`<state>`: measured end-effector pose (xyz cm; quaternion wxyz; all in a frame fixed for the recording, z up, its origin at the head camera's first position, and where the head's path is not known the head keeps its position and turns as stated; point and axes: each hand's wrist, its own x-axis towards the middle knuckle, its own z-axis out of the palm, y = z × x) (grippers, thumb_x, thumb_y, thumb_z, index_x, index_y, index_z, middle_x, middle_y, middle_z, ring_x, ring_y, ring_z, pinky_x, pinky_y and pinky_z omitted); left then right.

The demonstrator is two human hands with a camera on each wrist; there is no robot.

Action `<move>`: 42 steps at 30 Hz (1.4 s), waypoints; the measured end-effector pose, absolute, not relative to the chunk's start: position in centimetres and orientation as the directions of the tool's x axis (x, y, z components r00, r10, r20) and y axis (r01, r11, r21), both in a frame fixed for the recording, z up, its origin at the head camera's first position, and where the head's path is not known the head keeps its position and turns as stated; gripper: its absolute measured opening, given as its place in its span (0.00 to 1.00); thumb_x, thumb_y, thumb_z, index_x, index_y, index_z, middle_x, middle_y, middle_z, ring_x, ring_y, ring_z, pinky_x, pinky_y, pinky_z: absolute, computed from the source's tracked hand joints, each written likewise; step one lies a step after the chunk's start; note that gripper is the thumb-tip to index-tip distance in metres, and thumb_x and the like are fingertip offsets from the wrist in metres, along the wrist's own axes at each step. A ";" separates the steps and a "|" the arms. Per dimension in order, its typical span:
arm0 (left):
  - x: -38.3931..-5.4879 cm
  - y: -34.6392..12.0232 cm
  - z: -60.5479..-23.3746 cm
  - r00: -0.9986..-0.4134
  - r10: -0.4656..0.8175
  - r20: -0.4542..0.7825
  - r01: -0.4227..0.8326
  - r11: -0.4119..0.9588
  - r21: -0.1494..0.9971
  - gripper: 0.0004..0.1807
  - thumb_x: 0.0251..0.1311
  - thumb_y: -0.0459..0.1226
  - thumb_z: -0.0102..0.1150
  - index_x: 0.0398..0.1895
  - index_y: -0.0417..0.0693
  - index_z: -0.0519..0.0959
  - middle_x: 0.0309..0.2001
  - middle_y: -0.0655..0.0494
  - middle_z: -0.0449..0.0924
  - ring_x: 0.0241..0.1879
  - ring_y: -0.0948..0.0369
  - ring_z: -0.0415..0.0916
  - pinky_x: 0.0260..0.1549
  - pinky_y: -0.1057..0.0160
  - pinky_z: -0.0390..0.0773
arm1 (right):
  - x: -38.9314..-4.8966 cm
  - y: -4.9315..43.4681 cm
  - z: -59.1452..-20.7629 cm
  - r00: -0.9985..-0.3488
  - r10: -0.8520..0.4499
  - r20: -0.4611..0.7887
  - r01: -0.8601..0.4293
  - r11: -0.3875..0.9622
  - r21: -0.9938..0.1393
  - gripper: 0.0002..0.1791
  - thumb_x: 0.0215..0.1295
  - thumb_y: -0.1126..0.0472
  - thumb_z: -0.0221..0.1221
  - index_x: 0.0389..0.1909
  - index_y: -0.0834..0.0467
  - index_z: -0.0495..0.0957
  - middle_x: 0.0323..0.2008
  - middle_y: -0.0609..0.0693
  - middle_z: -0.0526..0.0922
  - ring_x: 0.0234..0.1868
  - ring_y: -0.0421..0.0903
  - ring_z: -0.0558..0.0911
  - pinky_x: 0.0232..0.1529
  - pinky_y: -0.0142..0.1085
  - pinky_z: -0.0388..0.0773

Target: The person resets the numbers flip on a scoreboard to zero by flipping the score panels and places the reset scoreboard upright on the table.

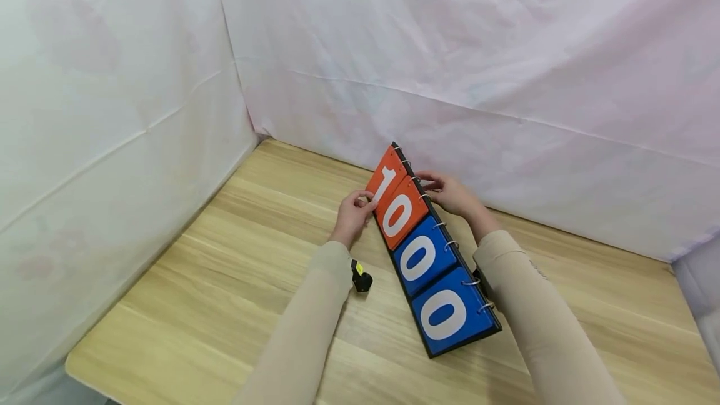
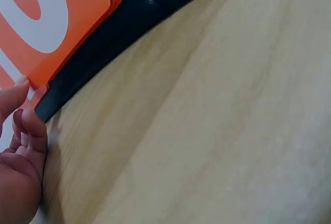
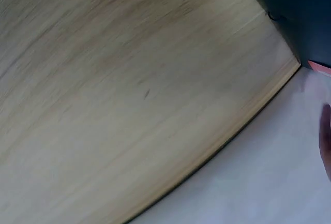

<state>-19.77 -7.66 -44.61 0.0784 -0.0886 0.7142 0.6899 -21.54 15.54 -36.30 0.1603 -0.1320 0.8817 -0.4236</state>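
Observation:
A flip scoreboard [image 1: 405,255] stands tilted on the wooden table, its ringed top edge toward the right. Its two orange cards read 1 and 0; the two blue cards both read 0. At the lower edge of the orange 1 card [image 1: 388,174], my left hand [image 1: 353,214] pinches with thumb and fingers. The left wrist view shows the thumb on the card's face and a curled finger below. Behind the upper edge, my right hand [image 1: 447,194] reaches toward the rings with loosely bent fingers, partly hidden by the board. Only a finger [image 3: 325,138] appears in the right wrist view.
The wooden table [image 1: 236,267] extends around the board. White cloth [image 1: 450,36] hangs along its back and left sides. A small black device with a yellow mark [image 1: 362,279] sits by the left cuff. Metal rings [image 1: 452,244] line the scoreboard's top edge.

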 end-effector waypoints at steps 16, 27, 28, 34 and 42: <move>-19.4 -7.6 -44.5 -0.977 -0.008 -0.213 -0.213 0.020 0.977 0.08 0.57 0.35 0.62 0.39 0.48 0.78 0.28 0.53 0.67 0.19 0.59 0.69 0.19 0.66 0.76 | -21.3 16.3 -36.0 -0.849 -0.491 -0.197 -0.070 0.473 -0.878 0.35 0.62 0.72 0.53 0.69 0.60 0.53 0.63 0.66 0.62 0.63 0.61 0.62 0.57 0.55 0.66; -19.3 -7.2 -44.5 -0.977 0.005 -0.212 -0.212 0.019 0.977 0.06 0.59 0.34 0.60 0.39 0.45 0.78 0.28 0.52 0.67 0.18 0.59 0.70 0.20 0.64 0.79 | -21.1 15.7 -36.6 -0.944 -0.321 -0.080 -0.163 0.660 -0.733 0.23 0.65 0.62 0.55 0.62 0.59 0.67 0.51 0.62 0.76 0.52 0.58 0.74 0.50 0.51 0.73; -19.3 -7.1 -44.5 -0.977 0.005 -0.214 -0.214 0.020 0.977 0.06 0.60 0.34 0.59 0.39 0.46 0.77 0.28 0.52 0.67 0.17 0.59 0.70 0.20 0.64 0.79 | -21.1 15.8 -36.6 -0.948 -0.313 -0.054 -0.175 0.658 -0.732 0.22 0.65 0.61 0.55 0.60 0.58 0.68 0.50 0.61 0.77 0.50 0.57 0.75 0.50 0.51 0.74; -19.2 -7.1 -44.5 -0.976 0.004 -0.219 -0.219 0.024 0.975 0.04 0.62 0.33 0.56 0.39 0.46 0.77 0.27 0.52 0.67 0.18 0.59 0.71 0.21 0.63 0.79 | -20.9 16.1 -36.7 -0.939 -0.344 -0.007 -0.208 0.584 -0.784 0.25 0.62 0.55 0.59 0.59 0.58 0.70 0.48 0.61 0.78 0.50 0.56 0.75 0.51 0.51 0.72; -19.1 -7.1 -44.5 -0.977 0.005 -0.215 -0.214 0.030 0.976 0.04 0.63 0.32 0.54 0.39 0.46 0.77 0.28 0.51 0.67 0.19 0.59 0.72 0.23 0.65 0.79 | -20.3 15.5 -35.8 -0.858 -0.485 -0.170 -0.088 0.464 -0.881 0.28 0.70 0.61 0.45 0.69 0.62 0.53 0.65 0.64 0.55 0.65 0.63 0.56 0.62 0.58 0.56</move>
